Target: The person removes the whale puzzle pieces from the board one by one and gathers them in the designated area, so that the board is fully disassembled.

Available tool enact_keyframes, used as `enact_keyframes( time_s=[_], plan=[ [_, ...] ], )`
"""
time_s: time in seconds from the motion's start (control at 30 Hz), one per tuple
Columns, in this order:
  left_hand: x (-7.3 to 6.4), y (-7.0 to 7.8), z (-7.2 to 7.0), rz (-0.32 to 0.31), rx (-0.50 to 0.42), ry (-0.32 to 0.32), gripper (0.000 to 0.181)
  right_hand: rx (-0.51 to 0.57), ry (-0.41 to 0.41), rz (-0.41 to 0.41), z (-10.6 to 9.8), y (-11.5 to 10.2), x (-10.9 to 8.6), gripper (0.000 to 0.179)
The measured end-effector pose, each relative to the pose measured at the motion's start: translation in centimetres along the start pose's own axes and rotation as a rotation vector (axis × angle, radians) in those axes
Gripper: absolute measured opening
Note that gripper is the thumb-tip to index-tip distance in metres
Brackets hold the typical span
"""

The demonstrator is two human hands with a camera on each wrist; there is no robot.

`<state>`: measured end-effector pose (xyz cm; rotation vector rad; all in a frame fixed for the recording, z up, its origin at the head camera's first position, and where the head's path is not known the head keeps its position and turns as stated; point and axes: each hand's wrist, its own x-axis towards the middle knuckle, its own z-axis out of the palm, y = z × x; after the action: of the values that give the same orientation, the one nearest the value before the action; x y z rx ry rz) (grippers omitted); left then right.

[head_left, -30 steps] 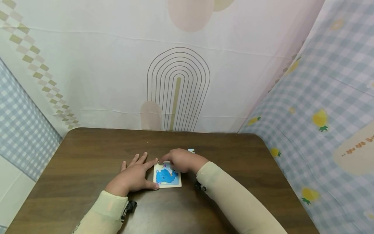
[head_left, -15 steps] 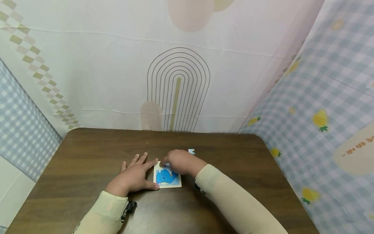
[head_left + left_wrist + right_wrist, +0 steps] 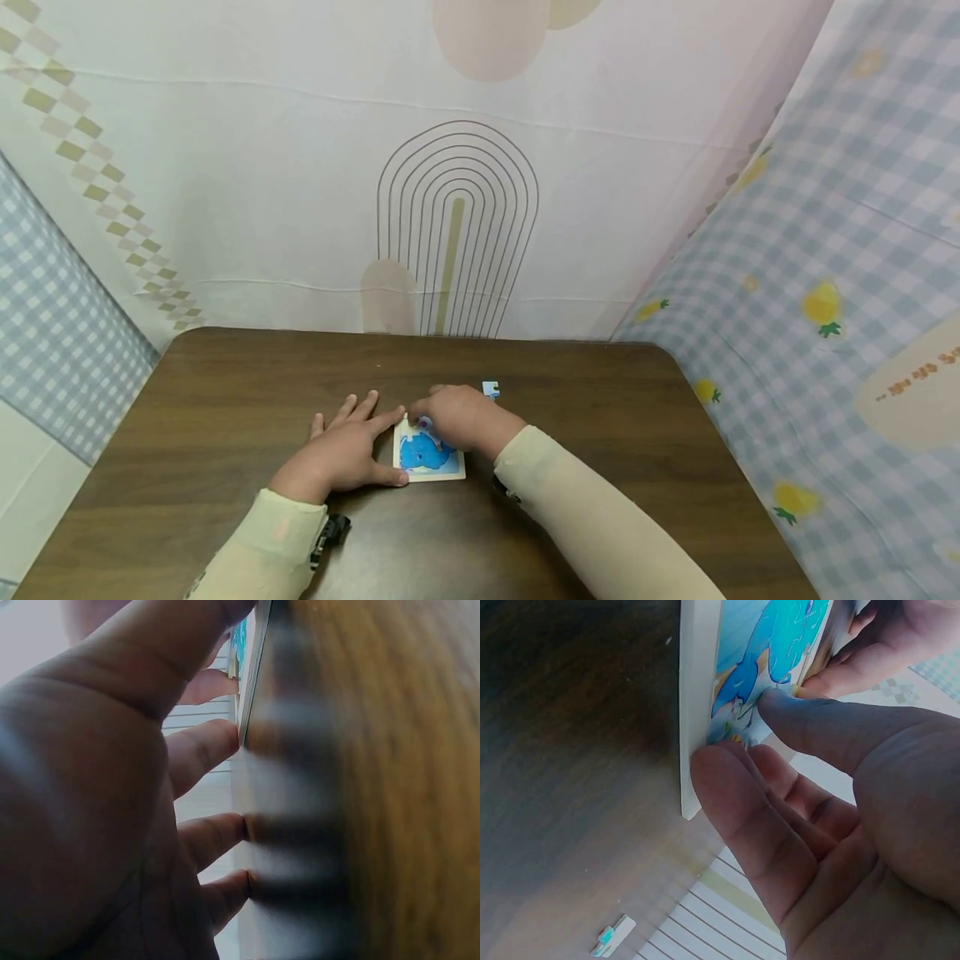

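Note:
A small square jigsaw puzzle (image 3: 426,454) with a blue whale picture and a pale raised border lies on the table. My left hand (image 3: 341,454) is spread flat at its left side, thumb at the near left corner and index fingertip at the far left corner. Over the puzzle's far right part, my right hand (image 3: 459,417) pinches a puzzle piece with bent fingers and thumb near the far edge. In the right wrist view the thumb (image 3: 810,724) bears on the picture and the fingers (image 3: 739,787) reach the border; most of the piece is hidden.
A loose light-blue puzzle piece (image 3: 491,389) lies on the brown wooden table (image 3: 585,417) just beyond my right hand. A white patterned cloth (image 3: 300,208) hangs behind the table, and checked cloths (image 3: 750,333) hang at the sides.
My right hand has shifted slightly right and nearer, its index finger drawing in from the far left corner, uncovering more of the loose piece. The left hand and puzzle stay put.

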<state>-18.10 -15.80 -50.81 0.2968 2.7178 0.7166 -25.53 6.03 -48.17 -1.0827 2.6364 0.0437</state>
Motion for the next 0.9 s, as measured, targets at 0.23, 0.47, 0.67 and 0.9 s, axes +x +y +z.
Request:
enact_keyframes(
  time_s=[0.23, 0.47, 0.67, 0.9],
  plan=[
    [-0.1, 0.1, -0.1, 0.008, 0.024, 0.002, 0.094, -0.012, 0.013, 0.031, 0.1, -0.4, -0.2, 0.036],
    [-0.1, 0.2, 0.0, 0.004, 0.028, 0.007, 0.091, -0.02, 0.032, 0.058, 0.4, -0.6, -0.6, 0.036],
    [0.0, 0.2, 0.1, -0.002, 0.046, 0.016, 0.091, -0.005, 0.068, 0.054, 0.6, -0.6, -1.0, 0.035],
    [0.0, 0.2, 0.2, -0.005, 0.069, 0.009, 0.09, 0.007, 0.106, 0.046, 0.8, -0.4, -1.3, 0.033]
  ],
)
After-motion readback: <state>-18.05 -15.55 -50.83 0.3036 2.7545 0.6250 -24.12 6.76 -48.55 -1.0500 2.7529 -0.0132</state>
